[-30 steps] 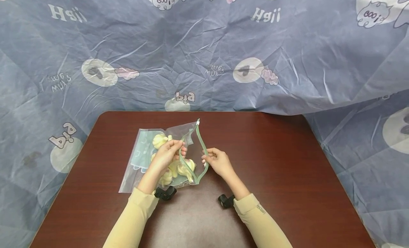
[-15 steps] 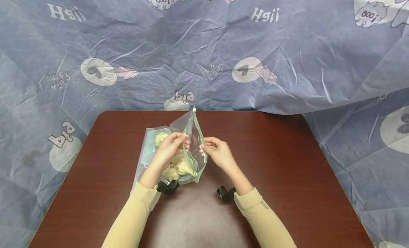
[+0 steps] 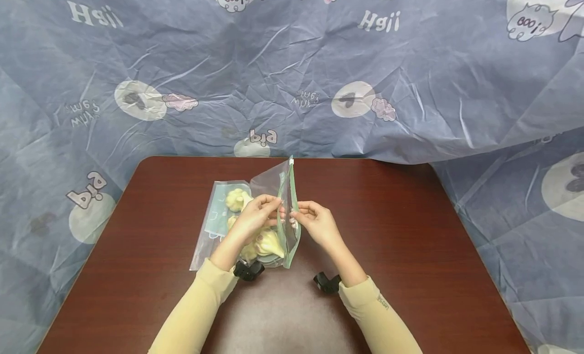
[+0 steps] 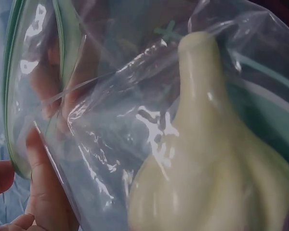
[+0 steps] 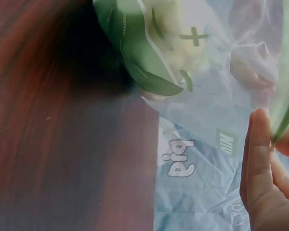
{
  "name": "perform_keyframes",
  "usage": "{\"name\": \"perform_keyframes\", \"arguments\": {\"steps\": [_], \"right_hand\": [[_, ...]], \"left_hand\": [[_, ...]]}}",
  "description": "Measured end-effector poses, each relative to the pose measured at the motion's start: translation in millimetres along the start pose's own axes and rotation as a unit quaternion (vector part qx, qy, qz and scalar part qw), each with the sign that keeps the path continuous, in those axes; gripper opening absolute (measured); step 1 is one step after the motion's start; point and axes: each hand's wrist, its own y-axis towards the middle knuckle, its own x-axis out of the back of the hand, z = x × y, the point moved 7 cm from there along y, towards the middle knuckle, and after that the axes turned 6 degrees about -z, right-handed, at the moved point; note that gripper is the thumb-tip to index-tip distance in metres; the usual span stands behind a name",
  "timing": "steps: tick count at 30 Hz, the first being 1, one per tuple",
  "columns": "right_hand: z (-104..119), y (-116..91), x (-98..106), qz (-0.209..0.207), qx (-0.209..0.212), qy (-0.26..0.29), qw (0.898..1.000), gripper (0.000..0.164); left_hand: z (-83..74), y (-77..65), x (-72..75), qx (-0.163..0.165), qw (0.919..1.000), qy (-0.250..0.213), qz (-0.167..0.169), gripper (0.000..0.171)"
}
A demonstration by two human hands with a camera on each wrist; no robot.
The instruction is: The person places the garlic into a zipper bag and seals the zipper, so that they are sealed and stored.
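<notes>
A clear zipper bag [image 3: 270,180] with a green-edged mouth stands tilted up at the middle of the table, several garlic bulbs [image 3: 269,242] inside it. My left hand [image 3: 252,223] pinches the left edge of the mouth between thumb and fingers. The opposite edge is pinched by my right hand [image 3: 320,225], and a narrow gap parts the two edges. A white slider [image 3: 291,162] sits at the mouth's far end. One bulb [image 4: 209,168] fills much of the left wrist view behind the plastic. My left hand and forearm hide part of the bag's contents.
Left of the bulbs, a pale blue printed panel [image 3: 218,214] shows through clear plastic. The brown table [image 3: 388,232] extends to both sides and toward me. A patterned blue-grey cloth [image 3: 292,65] hangs behind it.
The bag's mouth first rose, then shifted right and came slightly lower. Its two edges are closer together, as both hands have moved nearer each other, still pinching them.
</notes>
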Motion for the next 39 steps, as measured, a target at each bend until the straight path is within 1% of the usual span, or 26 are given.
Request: {"name": "perform_keyframes", "arguments": {"steps": [4,7,11,13,15,18,21,24,27,29,33,36,37,39], "right_hand": [[-18,-5,4,0.001,-0.034,0.041,0.999,0.031],[-33,-7,6,-0.003,-0.065,0.075,0.995,0.030],[-51,-8,8,-0.013,-0.095,0.093,0.991,0.028],[-56,-7,10,-0.019,-0.103,0.093,0.990,0.032],[-60,-5,12,-0.025,-0.108,0.086,0.990,0.038],[-61,-1,15,-0.035,-0.106,0.055,0.992,0.046],[-60,2,19,-0.044,-0.102,0.009,0.994,0.049],[-59,6,22,-0.048,-0.101,-0.016,0.994,0.049],[-59,10,25,-0.047,-0.103,-0.012,0.994,0.048],[-60,11,26,-0.047,-0.105,-0.011,0.993,0.046],[-62,14,29,-0.048,-0.111,-0.010,0.993,0.040],[-66,13,30,-0.049,-0.121,0.003,0.991,0.032],[-67,12,29,-0.047,-0.124,0.008,0.991,0.030],[-70,10,30,-0.046,-0.127,0.017,0.991,0.027]], "left_hand": [[13.1,-0.6,-11.3,-0.003,0.9994,0.032,0.009,0.027],[23.7,-0.7,-19.5,-0.009,0.9983,0.055,0.012,0.026],[34.3,-1.7,-29.8,-0.024,0.9952,0.093,0.020,0.024],[37.6,-3.1,-34.2,-0.031,0.9928,0.113,0.026,0.023],[38.5,-4.9,-38.1,-0.049,0.9885,0.139,0.034,0.024],[37.4,-8.7,-41.8,-0.067,0.9804,0.181,0.039,0.026],[34.7,-12.4,-45.0,-0.090,0.9706,0.219,0.042,0.027],[33.2,-15.0,-48.2,-0.112,0.9603,0.252,0.045,0.027],[33.2,-16.8,-52.5,-0.135,0.9493,0.279,0.052,0.028],[34.2,-17.6,-55.6,-0.145,0.9423,0.296,0.059,0.028],[35.4,-19.0,-60.5,-0.157,0.9310,0.322,0.071,0.028],[33.8,-20.3,-62.5,-0.165,0.9222,0.340,0.081,0.027],[32.9,-20.6,-62.7,-0.164,0.9211,0.342,0.085,0.027],[30.0,-21.0,-62.2,-0.161,0.9214,0.341,0.092,0.027]]}}
